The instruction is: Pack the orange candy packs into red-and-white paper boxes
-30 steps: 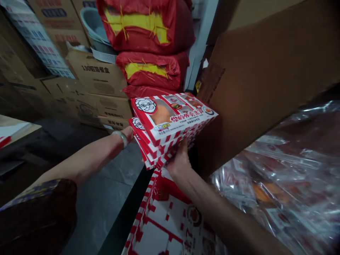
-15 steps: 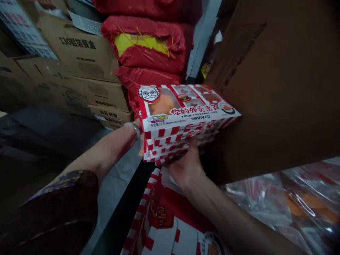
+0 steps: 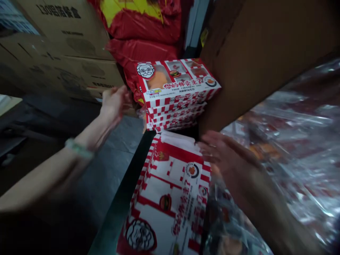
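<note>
The left hand (image 3: 114, 103) hangs open and empty, just left of a stack of red-and-white takeaway boxes (image 3: 175, 94), which sits untouched against red sacks (image 3: 140, 51) beside a cardboard carton (image 3: 265, 60). The right hand (image 3: 225, 159), also open and holding nothing, blurs just beside a flat printed box (image 3: 170, 193) lying nearer, with plastic-wrapped goods (image 3: 292, 134) to the right.

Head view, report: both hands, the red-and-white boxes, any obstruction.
Left hand open, empty, beside box stack. Right hand open, empty, by flat carton. Neither touches stack. Cardboard flap right of stack.
</note>
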The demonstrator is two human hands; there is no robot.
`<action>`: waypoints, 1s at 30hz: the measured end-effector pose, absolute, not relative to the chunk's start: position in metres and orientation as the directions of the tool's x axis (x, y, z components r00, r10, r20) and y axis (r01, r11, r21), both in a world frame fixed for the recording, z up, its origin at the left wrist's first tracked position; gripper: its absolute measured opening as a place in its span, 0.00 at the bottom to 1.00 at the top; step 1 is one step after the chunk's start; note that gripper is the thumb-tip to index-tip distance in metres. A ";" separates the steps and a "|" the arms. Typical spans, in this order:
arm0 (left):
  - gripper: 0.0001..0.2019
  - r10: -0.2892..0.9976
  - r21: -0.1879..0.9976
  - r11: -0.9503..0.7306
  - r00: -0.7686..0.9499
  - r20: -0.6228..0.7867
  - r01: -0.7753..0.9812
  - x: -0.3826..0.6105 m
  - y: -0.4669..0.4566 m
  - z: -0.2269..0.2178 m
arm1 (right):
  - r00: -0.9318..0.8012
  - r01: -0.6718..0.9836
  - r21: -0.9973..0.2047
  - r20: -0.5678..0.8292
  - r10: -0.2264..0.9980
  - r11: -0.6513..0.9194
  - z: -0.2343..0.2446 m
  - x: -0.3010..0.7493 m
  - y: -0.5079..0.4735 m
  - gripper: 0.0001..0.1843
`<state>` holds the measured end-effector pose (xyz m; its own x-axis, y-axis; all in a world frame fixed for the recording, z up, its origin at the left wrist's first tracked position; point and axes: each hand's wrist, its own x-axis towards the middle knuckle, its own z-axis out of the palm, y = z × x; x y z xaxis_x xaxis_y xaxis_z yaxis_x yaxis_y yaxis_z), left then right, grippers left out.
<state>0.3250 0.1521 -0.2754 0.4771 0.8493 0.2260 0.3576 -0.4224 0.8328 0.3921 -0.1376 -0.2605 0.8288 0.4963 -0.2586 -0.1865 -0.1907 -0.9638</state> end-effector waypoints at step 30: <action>0.43 0.700 0.314 -0.691 0.711 0.069 0.651 0.177 -0.108 -0.318 | 0.557 0.820 -0.265 0.158 0.816 -0.508 -0.277 0.389 -0.135 0.35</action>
